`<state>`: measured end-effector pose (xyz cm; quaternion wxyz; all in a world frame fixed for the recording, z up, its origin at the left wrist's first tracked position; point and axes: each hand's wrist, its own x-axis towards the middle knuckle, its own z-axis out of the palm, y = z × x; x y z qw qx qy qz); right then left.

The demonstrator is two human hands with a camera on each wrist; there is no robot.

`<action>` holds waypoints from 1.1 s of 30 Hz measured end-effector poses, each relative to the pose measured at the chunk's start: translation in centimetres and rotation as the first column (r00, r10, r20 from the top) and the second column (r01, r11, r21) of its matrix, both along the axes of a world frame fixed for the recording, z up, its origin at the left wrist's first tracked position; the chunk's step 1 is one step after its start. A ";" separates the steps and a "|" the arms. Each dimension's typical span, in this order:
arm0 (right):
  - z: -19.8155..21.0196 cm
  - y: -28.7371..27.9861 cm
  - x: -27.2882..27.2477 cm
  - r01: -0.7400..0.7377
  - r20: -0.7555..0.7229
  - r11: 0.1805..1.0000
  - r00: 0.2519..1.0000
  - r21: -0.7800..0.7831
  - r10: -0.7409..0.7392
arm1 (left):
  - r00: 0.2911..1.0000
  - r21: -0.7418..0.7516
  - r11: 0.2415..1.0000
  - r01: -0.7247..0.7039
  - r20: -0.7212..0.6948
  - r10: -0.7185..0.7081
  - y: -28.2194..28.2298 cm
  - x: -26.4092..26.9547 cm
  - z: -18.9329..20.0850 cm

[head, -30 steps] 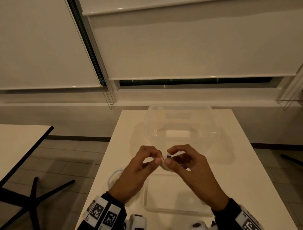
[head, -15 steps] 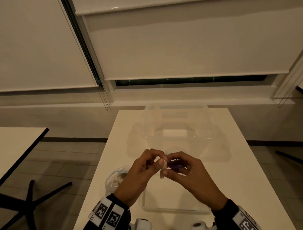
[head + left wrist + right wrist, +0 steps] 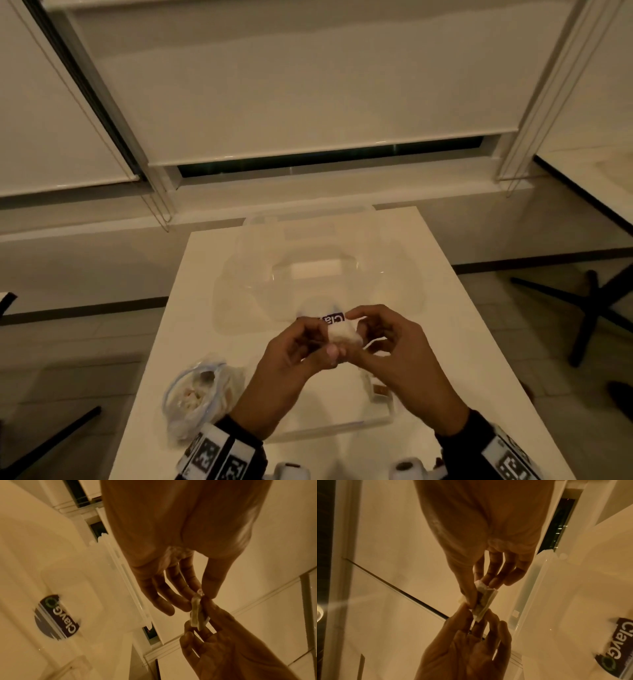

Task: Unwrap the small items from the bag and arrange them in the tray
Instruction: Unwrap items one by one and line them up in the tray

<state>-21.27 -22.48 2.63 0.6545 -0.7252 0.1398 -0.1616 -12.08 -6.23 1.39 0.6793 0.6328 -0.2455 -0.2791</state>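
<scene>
1. White counter (image 3: 462,342) stands before a window with lowered roller blinds (image 3: 308,85); tiled floor and black chair legs lie to either side.
2. Both hands are raised above the counter, between the near tray and the far clear storage box (image 3: 318,270), which bears a dark label.
3. Left hand (image 3: 291,356): thumb and forefinger pinch one end of a small wrapped item (image 3: 342,334); the other fingers hang loosely spread, as the left wrist view shows.
4. Right hand (image 3: 404,353): thumb and fingertips pinch the opposite end of the same item. The right wrist view shows the pale wrapper partly parted along its length, with something darker inside.
5. Bag (image 3: 195,401): a clear zip bag lies open on the counter to the left of the left forearm, with several pale wrapped pieces inside.
6. Tray (image 3: 383,416): a shallow clear tray lies on the counter beneath the forearms. One small brown piece (image 3: 380,390) rests near its right edge; the rest of the tray is largely hidden by the arms.
7. Progress, as a judgement: early stage. At least one piece appears placed, one is mid-unwrap, and several in the bag are left to unwrap and arrange.
</scene>
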 end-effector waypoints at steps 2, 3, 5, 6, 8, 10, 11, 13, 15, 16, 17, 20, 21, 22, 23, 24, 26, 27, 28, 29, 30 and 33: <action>0.5 -0.9 -0.6 -0.047 -0.019 0.999 0.999 0.004 0.047 | 0.998 -0.042 0.999 0.016 -0.059 -0.018 -0.9 -0.2 -0.2; 0.8 -1.4 -0.9 -0.074 -0.032 0.997 0.997 0.022 0.075 | 0.996 -0.061 0.998 0.023 -0.083 -0.028 -1.3 -0.3 -0.3; 1.2 -2.4 -1.5 -0.104 -0.044 0.989 0.993 0.104 0.109 | 0.993 -0.069 0.997 0.031 -0.108 -0.038 -2.2 -0.4 -0.3; 1.3 -2.9 -1.7 -0.105 -0.038 0.984 0.993 0.142 0.111 | 0.994 -0.055 0.998 0.029 -0.102 -0.035 -2.5 -0.4 -0.3; 1.1 -3.9 -1.9 -0.085 -0.027 0.981 0.996 0.177 0.091 | 0.998 -0.007 0.999 0.031 -0.060 -0.031 -3.1 -0.5 -0.3; 0.6 -4.5 -1.9 -0.054 -0.030 0.986 0.998 0.156 0.059 | 0.999 0.055 0.997 0.049 -0.001 -0.049 -3.7 -0.8 -0.4; 0.2 -4.7 -1.9 -0.040 -0.032 0.991 0.998 0.127 0.045 | 0.998 0.087 0.995 0.054 0.036 -0.057 -3.9 -1.0 -0.5; -0.5 -5.1 -1.7 -0.007 -0.041 0.999 0.999 0.035 0.009 | 0.990 0.163 0.986 0.045 0.126 -0.066 -4.4 -1.2 -0.8; -1.5 -5.4 -1.5 0.021 -0.061 0.998 0.998 -0.064 -0.025 | 0.977 0.240 0.970 0.023 0.201 -0.073 -4.8 -1.2 -1.4; -2.1 -5.6 -1.5 0.016 -0.071 0.995 0.997 -0.097 -0.023 | 0.972 0.282 0.959 0.016 0.221 -0.081 -4.9 -1.1 -1.9; -2.7 -5.8 -1.4 -0.007 -0.084 0.991 0.996 -0.130 -0.004 | 0.965 0.336 0.942 0.003 0.245 -0.091 -5.0 -1.0 -2.5; -4.7 -6.6 -1.4 -0.136 -0.140 0.952 0.985 -0.273 0.101 | 0.936 0.499 0.865 -0.045 0.324 -0.138 -5.5 -0.3 -4.7; -5.5 -6.9 -1.3 -0.175 -0.160 0.931 0.979 -0.319 0.129 | 0.933 0.531 0.846 -0.042 0.325 -0.158 -5.7 -0.2 -5.3; -6.2 -7.3 -1.2 -0.210 -0.183 0.910 0.971 -0.357 0.152 | 0.932 0.559 0.829 -0.024 0.313 -0.184 -6.0 -0.1 -5.9; -7.0 -7.6 -1.0 -0.244 -0.209 0.890 0.963 -0.386 0.173 | 0.932 0.590 0.808 -0.002 0.295 -0.213 -6.3 0.0 -6.4; -7.8 -7.8 -0.8 -0.280 -0.240 0.869 0.951 -0.408 0.193 | 0.930 0.628 0.778 0.017 0.276 -0.243 -6.6 0.0 -7.0; -9.4 -8.3 -0.5 -0.348 -0.319 0.833 0.922 -0.431 0.220 | 0.922 0.701 0.712 0.043 0.247 -0.299 -7.2 -0.1 -8.4; -10.2 -8.6 -0.4 -0.378 -0.363 0.816 0.904 -0.437 0.225 | 0.919 0.728 0.683 0.051 0.233 -0.317 -7.4 -0.1 -9.1; -10.9 -8.8 -0.4 -0.404 -0.401 0.799 0.888 -0.446 0.225 | 0.920 0.752 0.656 0.065 0.210 -0.331 -7.6 -0.1 -9.8; -11.5 -8.9 -0.4 -0.422 -0.426 0.784 0.876 -0.455 0.225 | 0.923 0.772 0.630 0.084 0.178 -0.342 -7.8 -0.1 -10.5; -12.0 -9.1 -0.4 -0.433 -0.440 0.775 0.869 -0.461 0.224 | 0.926 0.787 0.608 0.103 0.148 -0.348 -7.9 -0.2 -11.1; -13.0 -9.3 -0.6 -0.454 -0.477 0.758 0.852 -0.468 0.216 | 0.926 0.821 0.559 0.114 0.116 -0.359 -8.3 -0.1 -12.6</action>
